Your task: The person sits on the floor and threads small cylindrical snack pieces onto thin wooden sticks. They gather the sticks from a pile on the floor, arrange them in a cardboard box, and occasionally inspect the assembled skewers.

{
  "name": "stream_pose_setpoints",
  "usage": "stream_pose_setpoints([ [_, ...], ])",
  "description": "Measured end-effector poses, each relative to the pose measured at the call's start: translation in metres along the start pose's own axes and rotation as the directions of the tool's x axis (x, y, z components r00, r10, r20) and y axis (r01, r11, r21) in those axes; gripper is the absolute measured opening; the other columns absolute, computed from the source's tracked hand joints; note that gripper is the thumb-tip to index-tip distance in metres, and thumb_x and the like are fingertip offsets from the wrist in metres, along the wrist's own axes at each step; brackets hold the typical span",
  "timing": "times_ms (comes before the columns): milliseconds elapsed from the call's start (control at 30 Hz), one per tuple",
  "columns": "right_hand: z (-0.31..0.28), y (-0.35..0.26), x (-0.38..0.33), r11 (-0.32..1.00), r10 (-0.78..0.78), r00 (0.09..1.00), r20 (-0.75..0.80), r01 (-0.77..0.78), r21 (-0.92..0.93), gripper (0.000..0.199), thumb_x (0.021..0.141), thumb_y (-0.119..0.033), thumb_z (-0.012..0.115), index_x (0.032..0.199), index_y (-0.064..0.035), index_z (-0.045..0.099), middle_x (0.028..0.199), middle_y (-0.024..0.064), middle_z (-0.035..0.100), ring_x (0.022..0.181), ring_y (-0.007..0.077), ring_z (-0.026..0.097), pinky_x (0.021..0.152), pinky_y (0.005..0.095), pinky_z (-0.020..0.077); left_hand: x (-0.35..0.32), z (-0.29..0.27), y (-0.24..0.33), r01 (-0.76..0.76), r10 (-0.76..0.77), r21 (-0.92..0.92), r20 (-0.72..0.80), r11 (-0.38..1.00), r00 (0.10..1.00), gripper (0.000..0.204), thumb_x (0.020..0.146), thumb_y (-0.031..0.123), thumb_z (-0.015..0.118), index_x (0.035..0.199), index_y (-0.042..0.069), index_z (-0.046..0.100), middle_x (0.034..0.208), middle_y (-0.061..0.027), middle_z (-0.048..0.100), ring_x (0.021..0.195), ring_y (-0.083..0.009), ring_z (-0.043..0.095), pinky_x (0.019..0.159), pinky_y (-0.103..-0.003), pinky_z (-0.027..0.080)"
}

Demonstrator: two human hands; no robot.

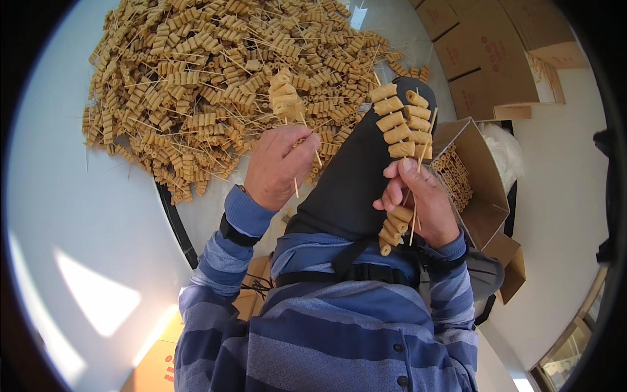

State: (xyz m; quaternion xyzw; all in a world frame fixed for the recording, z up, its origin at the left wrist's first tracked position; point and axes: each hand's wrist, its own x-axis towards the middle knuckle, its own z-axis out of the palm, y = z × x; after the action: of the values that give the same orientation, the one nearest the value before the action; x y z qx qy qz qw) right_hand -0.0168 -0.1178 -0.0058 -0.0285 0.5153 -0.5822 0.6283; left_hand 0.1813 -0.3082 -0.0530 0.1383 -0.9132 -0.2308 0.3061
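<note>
Skewered beige rolls: R hand (421, 202) grips a bunch of loaded skewers (403, 127), fanned upright just right of the person's black-clad knee (356, 183). L hand (277, 166) is closed on one loaded skewer (287, 98), lifted at the near edge of the big skewer pile (196, 78). Pile lies on white table (59, 215), left of and beyond knee. Open cardboard box (477, 183) w/ more skewers sits right of knee, near R hand.

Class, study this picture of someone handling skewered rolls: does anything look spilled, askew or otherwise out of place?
Nothing looks spilled or broken. The skewered rolls lie in one loose heap on the white table, sticks pointing every way. The left hand holds one skewer, the right hand a bunch.
</note>
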Motion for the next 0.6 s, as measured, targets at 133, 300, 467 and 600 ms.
stream_pose_setpoints([
  [133, 0.002, 0.003, 0.009, 0.993, 0.049, 0.997, 0.056, -0.054, 0.102, 0.037, 0.109, -0.034, 0.043, 0.116, -0.0024, 0.061, 0.103, 0.0095, 0.068, 0.093, 0.0187, 0.068, 0.080, 0.0358, 0.0592, 0.029, -0.003, 0.047, -0.230, 0.234, -0.053, 0.087, 0.972, 0.968, 0.041, 0.073, -0.004, 0.073, 0.113, 0.005, 0.069, 0.111, -0.0089, 0.064, 0.098, -0.0296, 0.063, 0.083, -0.040, 0.053],
  [300, -0.005, 0.006, 0.004, 0.973, -0.015, 0.995, 0.102, -0.009, 0.230, 0.038, 0.110, -0.031, 0.042, 0.124, -0.0002, 0.060, 0.114, 0.0073, 0.066, 0.101, 0.0149, 0.066, 0.087, 0.0280, 0.0562, 0.047, 0.015, 0.077, -0.405, 0.418, -0.110, 0.146, 0.908, 0.897, 0.040, 0.077, 0.007, 0.067, 0.117, 0.003, 0.064, 0.116, -0.0098, 0.059, 0.105, -0.0277, 0.060, 0.086, -0.040, 0.052],
  [467, -0.021, 0.011, -0.013, 0.959, -0.050, 0.971, 0.235, -0.019, 0.284, 0.038, 0.108, -0.030, 0.046, 0.126, 0.0010, 0.059, 0.119, 0.0080, 0.065, 0.106, 0.0138, 0.063, 0.094, 0.0297, 0.0523, 0.044, 0.039, 0.104, -0.415, 0.459, -0.207, 0.262, 0.886, 0.849, 0.041, 0.074, 0.006, 0.068, 0.115, 0.001, 0.063, 0.117, -0.0113, 0.058, 0.108, -0.0301, 0.059, 0.093, -0.044, 0.051],
  [600, -0.032, 0.015, -0.019, 0.932, -0.096, 0.975, 0.201, 0.017, 0.362, 0.034, 0.107, -0.029, 0.049, 0.122, 0.0000, 0.058, 0.121, 0.0103, 0.063, 0.110, 0.0161, 0.062, 0.096, 0.0308, 0.0516, 0.043, 0.048, 0.118, -0.383, 0.447, -0.246, 0.318, 0.891, 0.836, 0.040, 0.077, 0.007, 0.065, 0.116, 0.001, 0.062, 0.119, -0.0137, 0.056, 0.111, -0.0321, 0.058, 0.097, -0.047, 0.049],
])
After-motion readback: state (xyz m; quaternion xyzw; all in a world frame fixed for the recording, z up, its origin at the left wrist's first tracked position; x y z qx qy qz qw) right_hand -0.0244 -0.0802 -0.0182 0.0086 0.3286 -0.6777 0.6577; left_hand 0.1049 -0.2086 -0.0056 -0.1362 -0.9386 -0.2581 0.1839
